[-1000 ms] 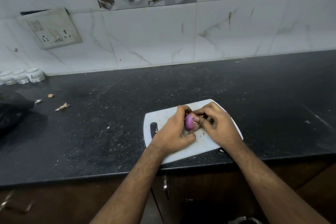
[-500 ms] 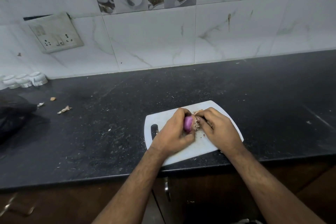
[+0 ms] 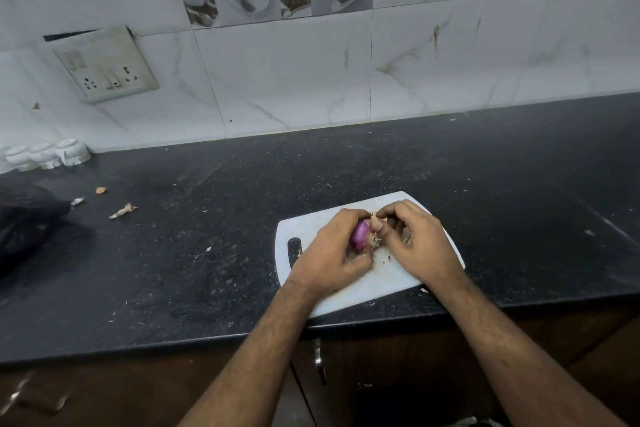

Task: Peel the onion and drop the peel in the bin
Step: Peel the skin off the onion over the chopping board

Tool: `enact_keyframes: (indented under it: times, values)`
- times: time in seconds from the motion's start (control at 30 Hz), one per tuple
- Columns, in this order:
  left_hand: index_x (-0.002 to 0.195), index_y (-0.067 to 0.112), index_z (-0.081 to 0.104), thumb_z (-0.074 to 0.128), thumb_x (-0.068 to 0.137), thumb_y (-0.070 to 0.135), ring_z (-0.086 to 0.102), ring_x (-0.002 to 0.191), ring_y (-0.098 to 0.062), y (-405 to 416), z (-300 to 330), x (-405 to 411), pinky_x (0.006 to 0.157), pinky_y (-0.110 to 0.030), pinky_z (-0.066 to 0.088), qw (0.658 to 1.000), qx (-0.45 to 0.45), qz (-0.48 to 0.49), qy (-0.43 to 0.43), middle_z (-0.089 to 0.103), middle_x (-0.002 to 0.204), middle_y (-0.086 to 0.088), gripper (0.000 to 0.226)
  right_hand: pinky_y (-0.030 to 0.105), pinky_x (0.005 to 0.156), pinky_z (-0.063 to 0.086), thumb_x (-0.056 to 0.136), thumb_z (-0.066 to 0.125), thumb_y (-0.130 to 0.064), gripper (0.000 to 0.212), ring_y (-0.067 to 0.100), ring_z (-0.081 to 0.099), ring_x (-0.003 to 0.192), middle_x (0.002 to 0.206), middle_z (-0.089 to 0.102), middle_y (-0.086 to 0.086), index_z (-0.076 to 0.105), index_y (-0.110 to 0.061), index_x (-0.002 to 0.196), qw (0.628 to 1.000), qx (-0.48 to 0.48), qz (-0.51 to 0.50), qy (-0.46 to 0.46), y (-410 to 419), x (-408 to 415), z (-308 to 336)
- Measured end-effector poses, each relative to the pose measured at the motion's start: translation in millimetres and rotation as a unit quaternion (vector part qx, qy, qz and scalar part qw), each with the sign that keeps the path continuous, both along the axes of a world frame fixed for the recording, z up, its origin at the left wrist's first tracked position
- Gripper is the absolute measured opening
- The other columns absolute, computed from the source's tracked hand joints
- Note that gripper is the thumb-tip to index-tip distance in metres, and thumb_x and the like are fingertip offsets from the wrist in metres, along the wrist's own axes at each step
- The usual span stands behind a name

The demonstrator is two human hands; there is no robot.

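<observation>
Left hand (image 3: 330, 250) grips the purple onion (image 3: 360, 238) over the white cutting board (image 3: 391, 282) at six o'clock on the table (image 3: 207, 253); right hand (image 3: 417, 241) pinches its peel (image 3: 375, 241) (papery, flaking)

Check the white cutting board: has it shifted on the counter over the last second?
No. The cutting board sits at the same spot and angle against the counter's front edge; the small frame-to-frame offset matches head-camera motion. Both hands work the onion over it.

Purple onion (image 3: 359, 238) on a white cutting board (image 3: 381, 279), speckled black countertop (image 3: 207, 236), white marble-veined wall tiles (image 3: 294, 80)
</observation>
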State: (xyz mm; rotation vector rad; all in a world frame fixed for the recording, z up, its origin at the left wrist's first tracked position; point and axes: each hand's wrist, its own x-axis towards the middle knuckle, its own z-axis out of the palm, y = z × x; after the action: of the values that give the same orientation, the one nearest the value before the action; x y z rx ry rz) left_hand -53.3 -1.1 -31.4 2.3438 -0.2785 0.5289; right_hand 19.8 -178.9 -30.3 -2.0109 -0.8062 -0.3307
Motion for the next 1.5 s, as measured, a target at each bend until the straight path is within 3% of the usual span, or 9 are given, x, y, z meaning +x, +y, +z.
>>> enact_keyframes:
  times: [0.1, 0.27, 0.4, 0.63, 0.87, 1.1, 1.2, 1.37, 1.5]
  values:
    - [0.13, 0.018, 0.055, 0.069, 0.087, 0.018, 0.058, 0.096, -0.009, 0, 0, 0, 0.085, -0.019, 0.047, 1.0, 0.002, -0.006, -0.005, 0.061, 0.11, 0.003, 0.045, 0.03, 0.078, 0.056, 0.09, 0.072, -0.046, 0.026, 0.007, 0.067, 0.088, 0.095, 0.066, -0.013, 0.07, -0.026, 0.108, 1.0, -0.007, 0.02, 0.008, 0, 1, -2]
    - [0.129, 0.02, 0.055, 0.07, 0.087, 0.02, 0.059, 0.1, -0.008, 0, 2, 0, 0.086, -0.023, 0.05, 1.0, 0.0, -0.009, 0.002, 0.061, 0.114, 0.005, 0.045, 0.038, 0.083, 0.057, 0.088, 0.079, -0.023, 0.015, 0.007, 0.068, 0.091, 0.095, 0.07, -0.014, 0.076, -0.021, 0.103, 1.0, 0.011, 0.024, 0.005, -1, 3, -3]
    - [0.132, 0.018, 0.053, 0.071, 0.086, 0.021, 0.059, 0.099, -0.007, -1, 2, -1, 0.085, -0.018, 0.049, 1.0, -0.011, -0.003, 0.011, 0.061, 0.116, 0.004, 0.05, 0.042, 0.079, 0.057, 0.093, 0.074, -0.022, 0.008, 0.01, 0.068, 0.089, 0.093, 0.068, -0.015, 0.073, -0.02, 0.1, 1.0, 0.0, 0.015, -0.015, -1, 1, -4]
    - [0.137, 0.016, 0.048, 0.074, 0.082, 0.02, 0.057, 0.105, -0.007, -1, 4, -2, 0.09, -0.023, 0.052, 1.0, -0.02, -0.003, 0.024, 0.057, 0.123, 0.004, 0.062, 0.033, 0.065, 0.05, 0.1, 0.056, -0.03, 0.011, 0.008, 0.055, 0.083, 0.097, 0.058, -0.013, 0.06, -0.02, 0.101, 0.988, -0.104, -0.048, -0.1, 2, -9, 2]
    - [0.125, 0.016, 0.052, 0.073, 0.077, 0.022, 0.055, 0.097, -0.007, -1, 6, -2, 0.082, -0.01, 0.044, 0.999, -0.013, -0.022, 0.024, 0.054, 0.114, 0.004, 0.053, 0.044, 0.069, 0.052, 0.102, 0.056, -0.023, 0.012, 0.016, 0.058, 0.08, 0.096, 0.057, -0.007, 0.057, -0.013, 0.097, 0.994, -0.041, -0.102, -0.01, 2, 0, 1]
    - [0.115, 0.018, 0.05, 0.075, 0.078, 0.013, 0.058, 0.1, -0.014, -2, 5, -4, 0.085, -0.03, 0.052, 0.999, -0.018, -0.033, 0.025, 0.056, 0.114, 0.002, 0.045, 0.041, 0.075, 0.051, 0.102, 0.055, -0.019, 0.009, 0.021, 0.061, 0.084, 0.097, 0.06, -0.003, 0.059, -0.013, 0.097, 0.988, -0.05, -0.143, 0.036, 3, 6, -2]
    - [0.118, 0.02, 0.051, 0.075, 0.08, 0.014, 0.06, 0.102, -0.013, -1, 5, -5, 0.087, -0.029, 0.051, 0.999, -0.017, -0.026, 0.036, 0.059, 0.118, 0.003, 0.045, 0.039, 0.079, 0.053, 0.105, 0.052, -0.02, 0.013, 0.015, 0.065, 0.09, 0.098, 0.065, -0.011, 0.064, -0.016, 0.105, 0.995, -0.009, -0.098, 0.023, 1, 5, -2]
    - [0.118, 0.022, 0.051, 0.075, 0.081, 0.01, 0.061, 0.102, -0.011, -2, 5, -4, 0.086, -0.026, 0.052, 0.998, -0.034, -0.025, 0.043, 0.062, 0.116, 0.005, 0.046, 0.03, 0.085, 0.053, 0.095, 0.054, -0.062, 0.044, 0.004, 0.065, 0.102, 0.114, 0.064, -0.019, 0.064, -0.03, 0.124, 0.998, -0.025, 0.036, 0.035, -3, -1, 2]
    - [0.113, 0.018, 0.049, 0.072, 0.078, 0.002, 0.058, 0.108, -0.015, -2, 5, -3, 0.088, -0.024, 0.05, 0.999, -0.021, -0.038, 0.026, 0.055, 0.121, 0.0, 0.045, 0.032, 0.087, 0.055, 0.097, 0.067, -0.036, 0.017, 0.004, 0.068, 0.096, 0.1, 0.073, -0.014, 0.074, -0.023, 0.106, 0.997, -0.003, 0.046, 0.069, -1, 6, 0]
